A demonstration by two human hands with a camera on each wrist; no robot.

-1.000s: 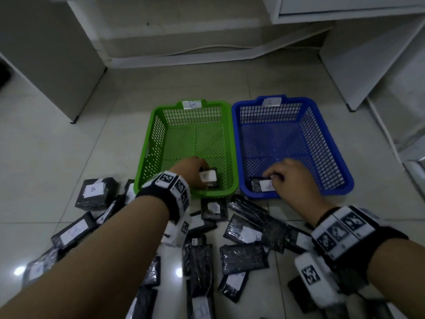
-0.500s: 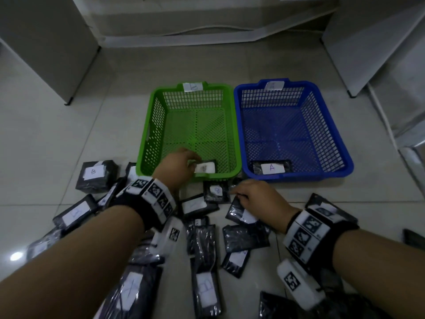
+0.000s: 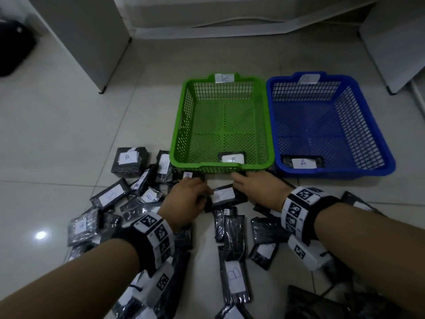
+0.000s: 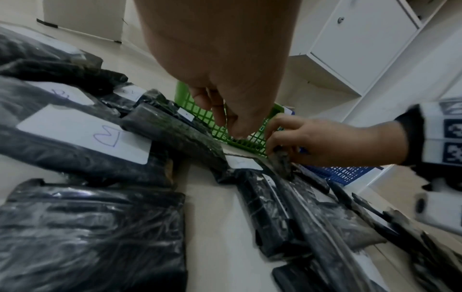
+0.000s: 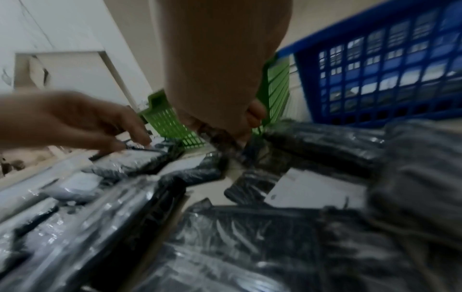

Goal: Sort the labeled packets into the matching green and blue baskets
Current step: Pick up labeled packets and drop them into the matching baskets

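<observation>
Lying flat (label up), packet (image 3: pixel 224 195) — long axis left-right between hands.

Tiled floor (image 3: pixel 69 134) (packets (image 3: pixel 108 195), baskets (image 3: pixel 220 168))

the packets (image 3: pixel 234 279) are wrapped in crinkled, glossy black plastic film, each with a matt white paper label. the green basket (image 3: pixel 184 125) and blue basket (image 3: pixel 368 125) are smooth moulded plastic lattice. the floor (image 3: pixel 57 139) is glossy pale tile, reflecting a light spot.

Glossy pale floor tiles (image 3: pixel 57 139) catch a lamp glare (image 3: pixel 40 235); white cabinets (image 3: pixel 85 35) and a white cable (image 3: pixel 241 19) line the wall.
</observation>
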